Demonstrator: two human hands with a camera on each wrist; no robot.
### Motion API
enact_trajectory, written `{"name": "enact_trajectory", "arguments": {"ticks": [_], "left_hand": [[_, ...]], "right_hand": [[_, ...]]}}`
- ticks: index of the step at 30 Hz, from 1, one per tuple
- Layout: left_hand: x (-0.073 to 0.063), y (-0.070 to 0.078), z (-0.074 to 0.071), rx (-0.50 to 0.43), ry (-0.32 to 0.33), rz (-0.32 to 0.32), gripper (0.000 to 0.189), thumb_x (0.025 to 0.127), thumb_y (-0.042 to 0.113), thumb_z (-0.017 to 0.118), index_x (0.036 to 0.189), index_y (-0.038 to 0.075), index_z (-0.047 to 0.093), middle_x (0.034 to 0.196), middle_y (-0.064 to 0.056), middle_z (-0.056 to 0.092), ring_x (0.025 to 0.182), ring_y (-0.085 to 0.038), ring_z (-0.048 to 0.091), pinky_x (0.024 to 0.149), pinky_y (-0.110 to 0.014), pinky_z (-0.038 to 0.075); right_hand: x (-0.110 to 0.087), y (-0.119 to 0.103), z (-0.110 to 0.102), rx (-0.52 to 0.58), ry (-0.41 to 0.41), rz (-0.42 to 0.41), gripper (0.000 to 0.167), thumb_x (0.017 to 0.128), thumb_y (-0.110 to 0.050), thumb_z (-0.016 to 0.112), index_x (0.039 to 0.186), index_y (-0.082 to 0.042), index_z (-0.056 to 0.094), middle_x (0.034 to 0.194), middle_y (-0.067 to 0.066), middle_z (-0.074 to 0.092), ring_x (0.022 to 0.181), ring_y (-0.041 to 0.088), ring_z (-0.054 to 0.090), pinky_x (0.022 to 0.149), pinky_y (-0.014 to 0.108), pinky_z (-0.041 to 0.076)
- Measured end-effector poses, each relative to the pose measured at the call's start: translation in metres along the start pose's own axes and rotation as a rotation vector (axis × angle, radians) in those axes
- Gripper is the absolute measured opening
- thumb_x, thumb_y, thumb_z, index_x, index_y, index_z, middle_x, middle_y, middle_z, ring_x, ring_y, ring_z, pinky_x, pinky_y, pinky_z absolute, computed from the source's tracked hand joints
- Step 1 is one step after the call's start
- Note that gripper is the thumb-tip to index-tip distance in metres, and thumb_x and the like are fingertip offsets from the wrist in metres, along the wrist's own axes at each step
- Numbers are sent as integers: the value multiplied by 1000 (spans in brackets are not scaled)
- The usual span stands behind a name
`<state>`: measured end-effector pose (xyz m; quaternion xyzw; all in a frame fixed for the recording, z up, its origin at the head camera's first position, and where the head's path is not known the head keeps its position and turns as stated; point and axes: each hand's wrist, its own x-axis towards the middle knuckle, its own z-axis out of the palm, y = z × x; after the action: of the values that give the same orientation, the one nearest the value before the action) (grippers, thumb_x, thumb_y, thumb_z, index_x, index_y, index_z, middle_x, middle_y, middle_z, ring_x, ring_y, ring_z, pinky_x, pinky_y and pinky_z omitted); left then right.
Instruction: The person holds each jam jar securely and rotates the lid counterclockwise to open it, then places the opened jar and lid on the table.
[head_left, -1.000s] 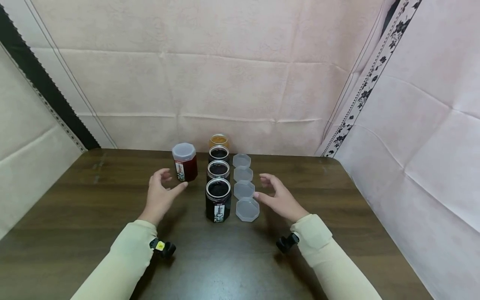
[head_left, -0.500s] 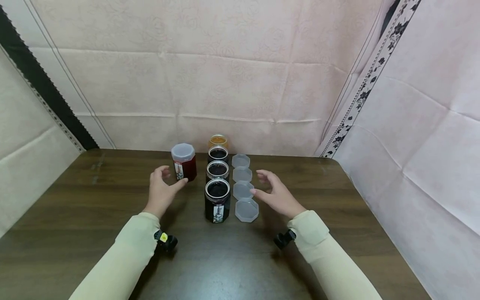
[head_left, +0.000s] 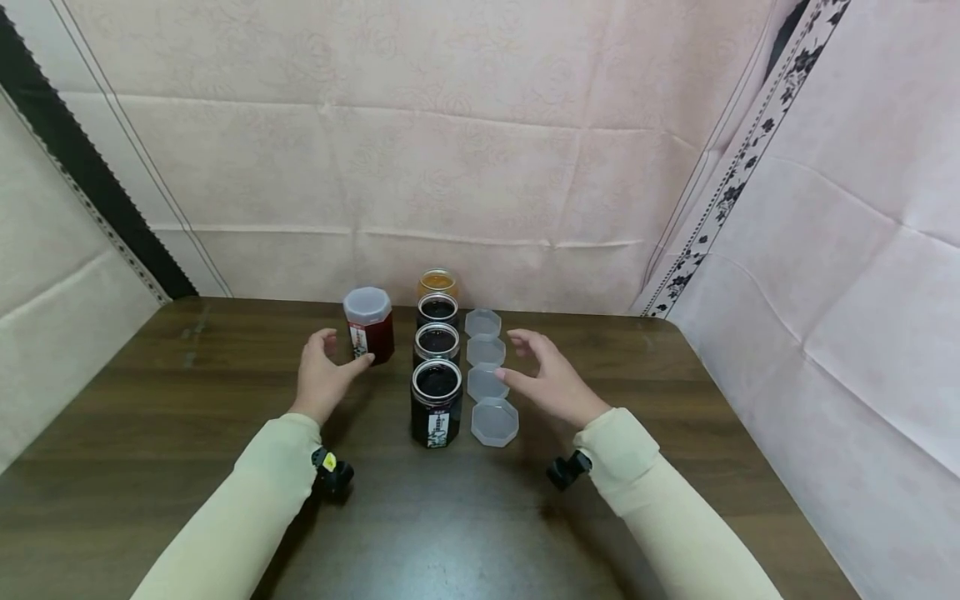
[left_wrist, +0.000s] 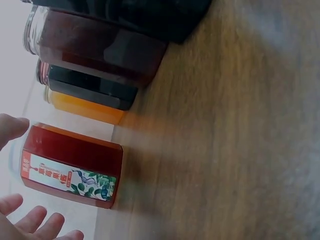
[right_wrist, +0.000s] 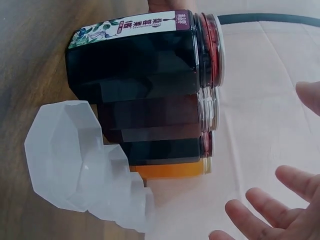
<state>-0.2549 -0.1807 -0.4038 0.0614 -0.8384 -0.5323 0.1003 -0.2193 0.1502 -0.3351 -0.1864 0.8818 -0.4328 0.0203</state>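
Observation:
My left hand reaches forward with thumb and fingers spread, just in front of a red-filled jar topped by a translucent octagonal cap. In the left wrist view, that jar shows its printed label between the thumb and the fingers, which hold nothing. My right hand hovers beside a row of translucent octagonal caps, its fingers loosely bent and holding nothing. Left of those caps, uncapped jars stand in a line: a labelled dark one in front, more dark ones behind, and an amber one at the back.
A wooden table bears everything. Pale cloth hangs behind its far edge and at both sides. Each wrist wears a small black camera, such as the left camera.
My right hand has drifted slightly forward and left over the caps. The left hand has edged a little forward near the red jar. Jars and caps stay in place.

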Motion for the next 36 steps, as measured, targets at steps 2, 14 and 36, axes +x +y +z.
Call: {"name": "enact_trajectory", "arguments": {"ticks": [2,14,36], "left_hand": [[2,-1,0,2,1,-4,80,86,28,72,146,-2,27,146,-25,34,133,-39,34,110,-53,31],[11,-1,4,8,-2,-10,81,86,26,73,146,-3,27,146,-26,34,134,-40,33,110,-53,31],[29,-9,14,36,-11,-43,84,85,23,74,147,-3,24,147,-27,32,135,-42,31,110,-56,29]], "right_hand": [[1,-3,-1,-13,-12,-1,66,91,-32,65,145,-7,35,141,15,42,131,34,41,106,54,37],[6,-16,-4,-85,-50,16,70,89,-36,67,146,-9,34,144,14,40,132,30,41,107,50,38],[29,-35,7,-135,-83,45,75,87,-45,67,147,-13,34,149,8,34,134,28,40,105,45,40]]}}
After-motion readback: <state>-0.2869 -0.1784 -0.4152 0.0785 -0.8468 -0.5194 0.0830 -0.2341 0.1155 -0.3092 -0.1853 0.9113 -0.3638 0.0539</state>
